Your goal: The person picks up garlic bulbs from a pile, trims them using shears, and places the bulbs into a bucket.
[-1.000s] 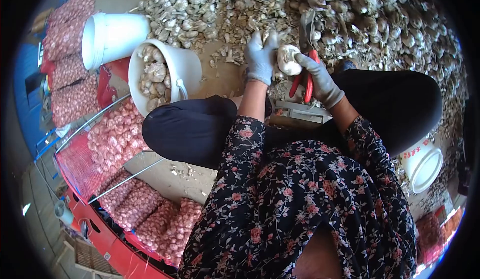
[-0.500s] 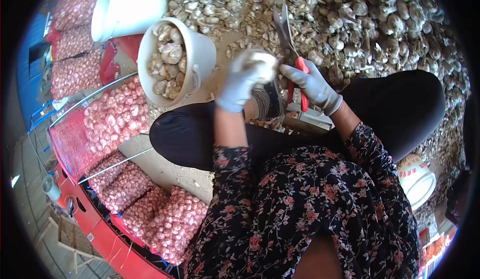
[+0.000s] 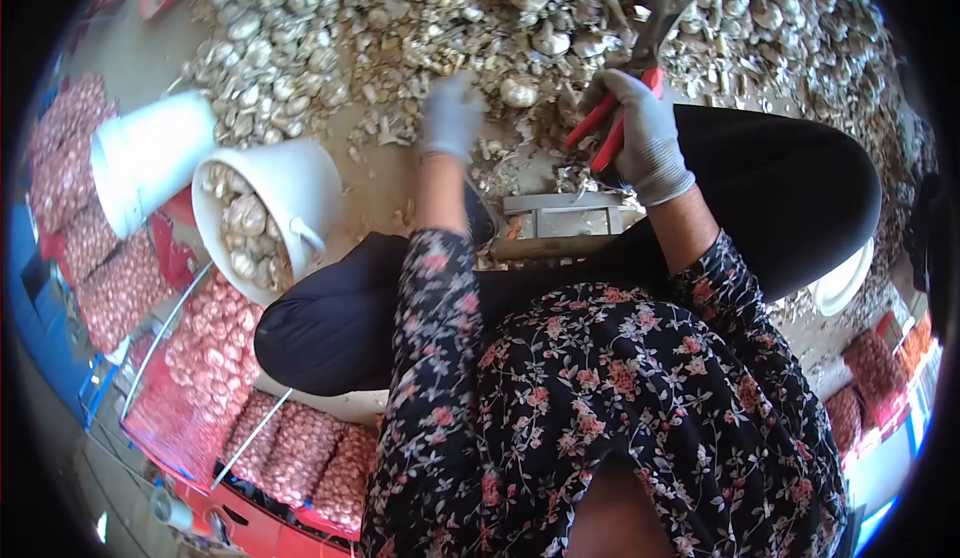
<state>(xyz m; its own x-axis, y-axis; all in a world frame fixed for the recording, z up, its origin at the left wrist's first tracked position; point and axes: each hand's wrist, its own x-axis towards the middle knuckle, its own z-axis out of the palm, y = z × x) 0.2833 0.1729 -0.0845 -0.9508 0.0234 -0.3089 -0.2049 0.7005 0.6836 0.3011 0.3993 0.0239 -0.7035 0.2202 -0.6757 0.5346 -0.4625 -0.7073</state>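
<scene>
My right hand, in a grey-white work glove, is closed around the red handles of a pair of shears. The blades point up and away, over the edge of the garlic heap. My left hand, gloved too, reaches forward over the ground strewn with garlic scraps. Motion smears its fingers, and I cannot make out anything in them. A single garlic bulb lies between the two hands. To the left, a tilted white bucket holds several trimmed garlic bulbs.
Another white bucket lies tipped at far left. Red mesh sacks of garlic line the left side, beside a metal rail and a red vehicle frame. A small stool stands between my legs. A white pail is at right.
The garlic bulb seen in my left hand no longer shows there; that hand has moved forward, away from the shears. My right hand still grips the shears, now farther right. The view has shifted.
</scene>
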